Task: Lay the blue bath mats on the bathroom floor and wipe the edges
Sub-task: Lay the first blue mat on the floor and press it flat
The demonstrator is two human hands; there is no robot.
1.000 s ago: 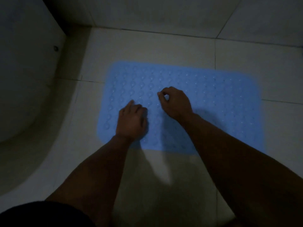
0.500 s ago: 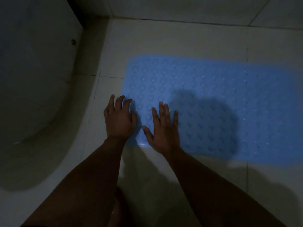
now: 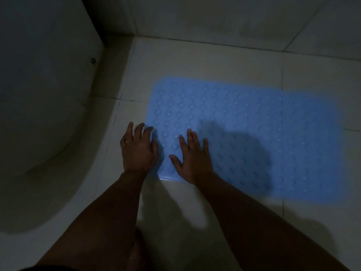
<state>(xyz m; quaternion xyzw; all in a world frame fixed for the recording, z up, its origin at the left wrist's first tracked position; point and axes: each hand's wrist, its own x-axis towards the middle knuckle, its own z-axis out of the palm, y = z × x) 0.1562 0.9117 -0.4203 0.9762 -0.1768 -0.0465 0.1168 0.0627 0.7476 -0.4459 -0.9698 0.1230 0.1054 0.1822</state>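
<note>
1. So there's one blue bath mat [image 3: 254, 137] down flat on the tiled floor [image 3: 205, 61], bumpy side up. Only this one mat shows here, so no idea about any others.

2. Taking the mat as the landmark: the white rounded fixture [image 3: 45, 106], toilet or tub, hard to call in this light, sits well off its left short end, and the wall tiles [image 3: 224, 18] run along beyond its far long edge.

3. Left hand [image 3: 137, 151] is spread flat with straight fingers, sitting right across the mat's left short edge, part on the mat and part on the floor beside it. It isn't gripping anything.

4. Right hand [image 3: 193, 161] is also flat, fingers fanned out, palm down on the mat just inside its near-left corner. Nothing is held in it either. The two hands are side by side, close but not touching.

5. The bit that matters: the mat's long axis runs left to right, and nearly all of it stretches away to the right of both hands. The right hand is the nearer one for that whole unpressed stretch.

6. My guess is this is the pressing-down stage at the left end, and the smoothing would need to travel rightward along the near edge.

7. There's a wet-looking glint at the mat's near-left corner [image 3: 166, 178], so the edge wipe looks not yet done. No cloth in view.
</note>
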